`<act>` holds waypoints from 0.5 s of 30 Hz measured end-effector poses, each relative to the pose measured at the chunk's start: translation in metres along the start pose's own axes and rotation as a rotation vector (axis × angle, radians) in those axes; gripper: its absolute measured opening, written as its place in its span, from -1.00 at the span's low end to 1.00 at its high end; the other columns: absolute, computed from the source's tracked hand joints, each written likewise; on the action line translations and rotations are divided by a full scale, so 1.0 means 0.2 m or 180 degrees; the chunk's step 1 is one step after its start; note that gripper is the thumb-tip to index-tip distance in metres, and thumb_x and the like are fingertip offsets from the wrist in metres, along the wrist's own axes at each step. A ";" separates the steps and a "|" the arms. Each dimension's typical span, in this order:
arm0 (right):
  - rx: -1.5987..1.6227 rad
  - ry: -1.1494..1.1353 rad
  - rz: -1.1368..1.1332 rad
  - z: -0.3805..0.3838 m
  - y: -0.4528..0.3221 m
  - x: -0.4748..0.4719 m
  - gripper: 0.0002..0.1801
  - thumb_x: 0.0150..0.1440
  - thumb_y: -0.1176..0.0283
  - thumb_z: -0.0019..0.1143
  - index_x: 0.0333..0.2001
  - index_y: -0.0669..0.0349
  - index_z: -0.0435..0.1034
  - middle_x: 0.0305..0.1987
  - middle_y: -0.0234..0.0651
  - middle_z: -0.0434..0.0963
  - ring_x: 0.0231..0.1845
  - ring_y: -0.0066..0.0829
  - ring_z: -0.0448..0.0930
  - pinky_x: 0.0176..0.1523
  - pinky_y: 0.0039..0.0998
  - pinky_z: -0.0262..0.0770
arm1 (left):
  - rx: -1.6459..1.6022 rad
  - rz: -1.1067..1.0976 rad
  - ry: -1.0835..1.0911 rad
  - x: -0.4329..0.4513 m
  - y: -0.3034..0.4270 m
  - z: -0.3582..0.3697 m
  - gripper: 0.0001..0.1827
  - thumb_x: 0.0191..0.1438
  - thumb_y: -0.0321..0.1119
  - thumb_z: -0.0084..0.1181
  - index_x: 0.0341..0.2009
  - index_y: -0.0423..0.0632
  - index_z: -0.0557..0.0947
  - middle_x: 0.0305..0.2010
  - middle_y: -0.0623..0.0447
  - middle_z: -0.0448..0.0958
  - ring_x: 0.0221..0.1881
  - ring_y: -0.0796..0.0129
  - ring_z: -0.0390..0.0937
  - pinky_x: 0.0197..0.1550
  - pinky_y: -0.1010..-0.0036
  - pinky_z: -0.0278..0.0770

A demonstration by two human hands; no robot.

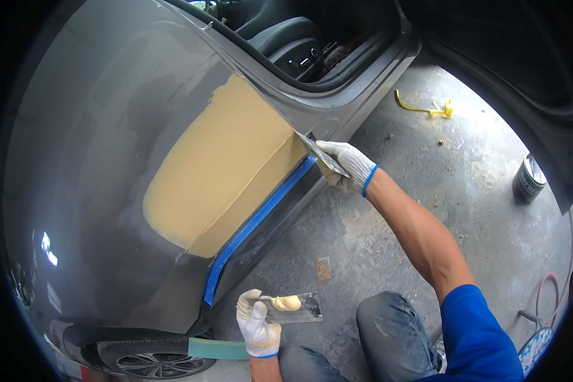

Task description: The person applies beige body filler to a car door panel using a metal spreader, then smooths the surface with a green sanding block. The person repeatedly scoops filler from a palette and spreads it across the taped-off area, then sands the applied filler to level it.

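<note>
My right hand (346,164), in a white knit glove with a blue cuff, grips a flat filler spreader (323,155). Its edge lies at the right corner of a broad patch of tan body filler (224,167) on the grey car's rear door panel. Blue masking tape (262,215) runs along the lower border of the filler. Low in the view, my gloved left hand (259,324) holds a flat dark plate (293,315) by its left end. A lump of pale filler (286,302) sits on that plate.
An open car door (506,62) hangs at upper right. A dark can (529,179) and a yellow strip (413,109) are on the concrete floor (387,238). The car's wheel (160,364) and a green sanding block (217,349) are at lower left. A hose (544,286) lies far right.
</note>
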State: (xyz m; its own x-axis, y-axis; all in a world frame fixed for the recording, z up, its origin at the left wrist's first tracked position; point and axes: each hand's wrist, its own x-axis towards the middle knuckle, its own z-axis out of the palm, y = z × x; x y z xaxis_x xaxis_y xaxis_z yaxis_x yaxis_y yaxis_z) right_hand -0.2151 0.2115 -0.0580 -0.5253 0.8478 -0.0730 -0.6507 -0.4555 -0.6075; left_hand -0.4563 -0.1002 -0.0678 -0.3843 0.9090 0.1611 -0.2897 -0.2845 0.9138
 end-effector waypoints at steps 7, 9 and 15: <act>0.0238 0.0108 -0.0013 0.10 -0.02 -0.03 -0.63 0.39 0.10 0.03 -0.42 0.03 0.44 -0.66 -0.54 0.42 -0.78 -0.73 0.33 -0.76 -0.67 0.13 | -0.0074 -0.0015 -0.0027 0.00 -0.02 0.01 -0.64 0.13 -0.38 0.38 -0.02 -0.12 0.56 -0.23 -0.01 0.64 -0.21 0.30 0.66 -0.10 0.42 0.66; 0.0410 -0.0068 -0.0030 0.08 -0.05 -0.02 -0.64 0.40 0.11 0.01 -0.42 0.03 0.43 -0.64 -0.56 0.43 -0.76 -0.73 0.34 -0.73 -0.67 0.18 | -0.0087 -0.0031 -0.0029 0.00 -0.02 0.01 -0.64 0.13 -0.39 0.38 -0.02 -0.12 0.55 -0.22 -0.01 0.64 -0.21 0.30 0.66 -0.08 0.42 0.66; -0.0340 0.0394 -0.1250 0.02 -0.12 -0.30 -0.68 0.39 0.18 0.05 -0.17 0.23 0.52 -0.28 -0.35 0.66 -0.38 -0.50 0.70 -0.35 -0.50 0.66 | 0.0234 -0.0029 -0.0093 0.05 0.02 0.05 -0.69 0.14 -0.47 0.32 -0.02 -0.17 0.58 -0.17 0.02 0.62 -0.19 0.36 0.63 -0.07 0.50 0.60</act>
State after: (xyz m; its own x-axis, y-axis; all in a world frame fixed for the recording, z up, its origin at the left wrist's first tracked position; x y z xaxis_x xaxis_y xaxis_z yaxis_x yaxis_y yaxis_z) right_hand -0.1694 0.1702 -0.0353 -0.1748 0.9805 0.0897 -0.7244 -0.0663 -0.6862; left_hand -0.4518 -0.0885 -0.0589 -0.3560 0.9202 0.1626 -0.2276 -0.2541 0.9400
